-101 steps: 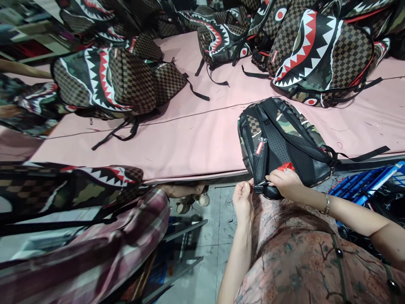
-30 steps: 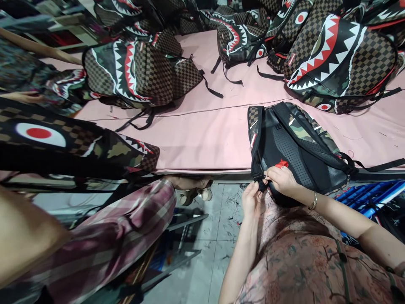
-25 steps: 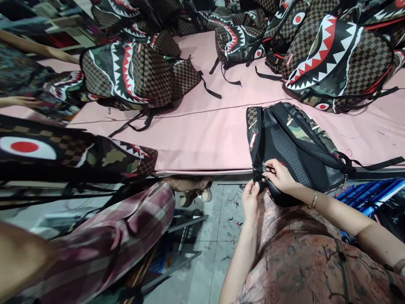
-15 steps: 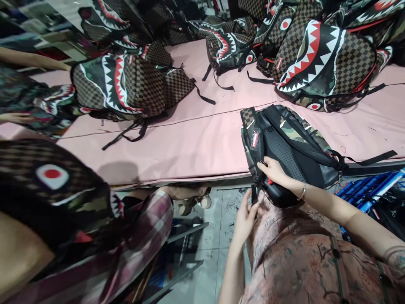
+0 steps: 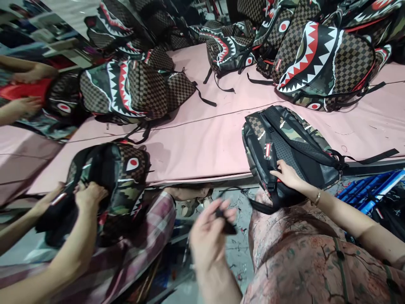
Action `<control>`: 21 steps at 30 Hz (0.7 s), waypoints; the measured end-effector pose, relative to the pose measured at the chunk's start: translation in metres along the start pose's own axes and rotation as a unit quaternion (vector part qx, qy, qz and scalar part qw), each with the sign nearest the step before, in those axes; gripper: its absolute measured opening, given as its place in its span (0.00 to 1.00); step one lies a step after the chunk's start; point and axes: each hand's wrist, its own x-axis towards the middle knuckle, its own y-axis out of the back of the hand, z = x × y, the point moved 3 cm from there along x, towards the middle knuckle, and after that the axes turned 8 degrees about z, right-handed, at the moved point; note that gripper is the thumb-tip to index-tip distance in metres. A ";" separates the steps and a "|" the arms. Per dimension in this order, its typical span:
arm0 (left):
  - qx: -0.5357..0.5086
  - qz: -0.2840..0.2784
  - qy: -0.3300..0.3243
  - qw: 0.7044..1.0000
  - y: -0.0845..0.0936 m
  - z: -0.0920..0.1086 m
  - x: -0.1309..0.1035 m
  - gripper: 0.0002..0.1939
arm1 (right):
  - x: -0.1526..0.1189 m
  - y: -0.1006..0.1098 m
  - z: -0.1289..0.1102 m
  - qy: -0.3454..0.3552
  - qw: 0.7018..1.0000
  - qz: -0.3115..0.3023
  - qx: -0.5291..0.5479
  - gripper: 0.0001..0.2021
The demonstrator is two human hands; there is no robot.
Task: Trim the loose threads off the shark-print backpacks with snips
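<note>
A backpack (image 5: 292,162) with brown checks and camouflage lies back side up, partly on the table edge and partly on my lap. My right hand (image 5: 288,176) is closed on its black shoulder strap, beside a small red-and-white tag (image 5: 268,150) in clear wrapping. To the left of the bag, over the floor, my left hand (image 5: 210,234) is raised and smeared by motion. Its fingers are closed around a black strap end (image 5: 228,226). A thin black strip runs between that hand and the bag; where it joins is unclear.
The pink-covered table (image 5: 196,147) carries several shark-mouth backpacks, including one at the right (image 5: 322,63) and one at the left (image 5: 126,90). A co-worker's hands (image 5: 90,194) are in an open backpack (image 5: 126,185). Blue bars (image 5: 370,192) stand below the table's right edge.
My left hand has moved left and away from the bag with the black strap end. My right hand has shifted slightly right. The co-worker's backpack has moved onto the table edge.
</note>
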 end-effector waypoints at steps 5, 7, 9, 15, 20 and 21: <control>-0.042 -0.170 0.139 0.975 -0.068 -0.064 0.012 0.31 | -0.042 0.038 -0.008 0.116 0.988 0.043 0.089 0.08; -0.058 -0.183 0.149 0.970 -0.075 -0.074 0.008 0.31 | -0.059 0.050 -0.013 0.185 0.976 0.013 0.113 0.07; -0.066 -0.190 0.153 0.968 -0.078 -0.079 0.007 0.31 | -0.072 0.057 -0.017 0.255 0.959 -0.014 0.122 0.08; -0.043 -0.197 0.177 0.963 -0.084 -0.090 0.005 0.32 | -0.079 0.056 -0.017 0.308 0.947 -0.013 0.090 0.10; -0.018 -0.200 0.181 0.963 -0.086 -0.092 -0.001 0.31 | -0.076 0.053 -0.017 0.305 0.951 -0.033 0.040 0.07; -0.013 -0.200 0.184 0.962 -0.086 -0.091 -0.002 0.31 | -0.076 0.054 -0.016 0.302 0.952 -0.030 0.033 0.08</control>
